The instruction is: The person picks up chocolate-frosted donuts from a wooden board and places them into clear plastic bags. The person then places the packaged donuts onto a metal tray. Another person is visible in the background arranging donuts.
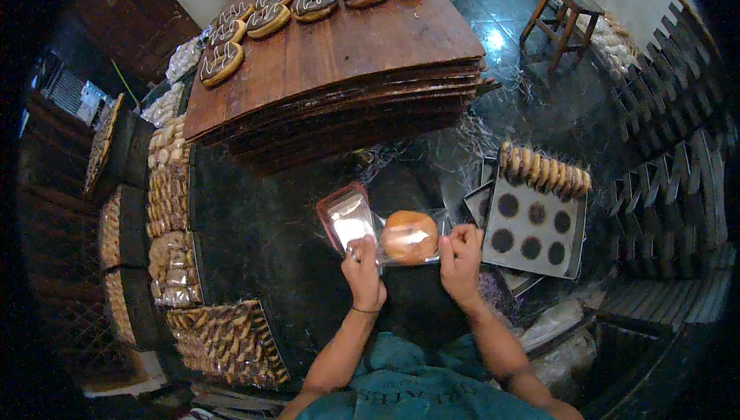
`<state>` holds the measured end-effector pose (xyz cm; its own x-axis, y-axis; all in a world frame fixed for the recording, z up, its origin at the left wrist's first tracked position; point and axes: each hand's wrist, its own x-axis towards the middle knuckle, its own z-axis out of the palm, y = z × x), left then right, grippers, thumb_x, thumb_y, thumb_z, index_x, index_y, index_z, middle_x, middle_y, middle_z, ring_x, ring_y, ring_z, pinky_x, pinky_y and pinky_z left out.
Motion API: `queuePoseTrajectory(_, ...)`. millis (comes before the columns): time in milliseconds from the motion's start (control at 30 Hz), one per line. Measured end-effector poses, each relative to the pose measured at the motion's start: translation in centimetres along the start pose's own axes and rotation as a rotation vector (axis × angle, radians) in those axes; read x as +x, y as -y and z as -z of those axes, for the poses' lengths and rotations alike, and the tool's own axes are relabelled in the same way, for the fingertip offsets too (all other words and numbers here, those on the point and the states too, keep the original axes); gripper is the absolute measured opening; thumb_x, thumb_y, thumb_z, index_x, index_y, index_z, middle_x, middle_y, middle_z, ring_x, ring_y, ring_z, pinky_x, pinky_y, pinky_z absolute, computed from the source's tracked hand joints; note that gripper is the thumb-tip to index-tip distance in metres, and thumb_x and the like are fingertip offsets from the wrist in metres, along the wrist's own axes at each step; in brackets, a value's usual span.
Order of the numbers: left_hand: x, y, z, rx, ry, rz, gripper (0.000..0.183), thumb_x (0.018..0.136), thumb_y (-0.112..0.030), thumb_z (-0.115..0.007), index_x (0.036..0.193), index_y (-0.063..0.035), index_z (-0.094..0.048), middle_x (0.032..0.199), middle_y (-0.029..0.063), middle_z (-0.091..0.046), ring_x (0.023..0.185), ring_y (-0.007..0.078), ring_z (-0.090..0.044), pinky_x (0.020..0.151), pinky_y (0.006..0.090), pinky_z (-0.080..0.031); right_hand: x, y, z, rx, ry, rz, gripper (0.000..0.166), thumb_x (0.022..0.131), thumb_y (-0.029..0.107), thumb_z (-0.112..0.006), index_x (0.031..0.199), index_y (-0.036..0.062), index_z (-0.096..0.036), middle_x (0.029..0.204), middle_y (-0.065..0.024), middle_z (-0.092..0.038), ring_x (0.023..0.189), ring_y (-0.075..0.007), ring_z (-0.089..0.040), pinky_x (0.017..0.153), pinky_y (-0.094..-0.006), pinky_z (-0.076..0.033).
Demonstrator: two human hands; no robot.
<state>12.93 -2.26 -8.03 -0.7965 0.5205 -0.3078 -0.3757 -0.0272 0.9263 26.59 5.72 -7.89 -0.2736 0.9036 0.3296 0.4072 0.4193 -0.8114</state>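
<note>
A round golden-brown bun or donut (409,237) sits inside a clear plastic bag (380,253) stretched between my two hands. My left hand (364,272) pinches the bag's left end with thumb and fingers. Its right end is gripped by my right hand (461,261). Just beyond my left hand lies a red-rimmed container (347,217) with a shiny clear stack of what look like plastic bags in it. The underside of the bun is hidden.
Ahead, a pile of wooden boards (347,73) carries chocolate-topped donuts (315,4) with white icing lines. To the right, a metal baking tray (535,235) holds a row of donuts (543,170). Packed trays of pastries (225,339) line the left. A wooden stool (569,7) stands far right.
</note>
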Motion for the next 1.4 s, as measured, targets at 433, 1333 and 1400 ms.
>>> queuePoseTrajectory(433,-2.9,-2.9,-1.2,-0.293,0.486,0.263,0.035,0.097,-0.025,-0.038,0.124,-0.0033,-0.044,0.121,0.0096,-0.052,0.112,0.0207,-0.051,0.093,0.0356,-0.042,-0.9,-0.7,3.2,1.546,0.444,-0.328,0.073,0.080,0.048,-0.062,0.134,0.0054,-0.036,0.131,-0.0103,-0.043,0.127,-0.0237,-0.035,0.107,-0.0377,-0.025)
queuePoseTrajectory(1333,5.5,0.0,12.0,0.473,0.046,0.258,0.037,0.094,-0.024,-0.051,0.122,-0.0008,-0.052,0.123,0.0131,-0.053,0.113,0.0290,-0.051,0.094,0.0413,-0.043,5.5,-36.9,-5.5,-0.111,-0.447,-0.559,0.061,0.079,0.020,-0.068,0.131,0.0025,-0.041,0.127,-0.0191,-0.046,0.120,-0.0343,-0.042,0.101,-0.0412,-0.033)
queuePoseTrajectory(1400,5.4,-0.1,11.9,0.475,0.044,0.275,0.036,0.094,-0.024,-0.050,0.122,-0.0013,-0.052,0.122,0.0125,-0.054,0.113,0.0288,-0.051,0.094,0.0414,-0.042,7.1,-38.0,-4.9,-0.077,-0.423,-0.569,0.062,0.079,0.020,-0.068,0.132,0.0026,-0.040,0.127,-0.0192,-0.045,0.121,-0.0346,-0.041,0.101,-0.0407,-0.033)
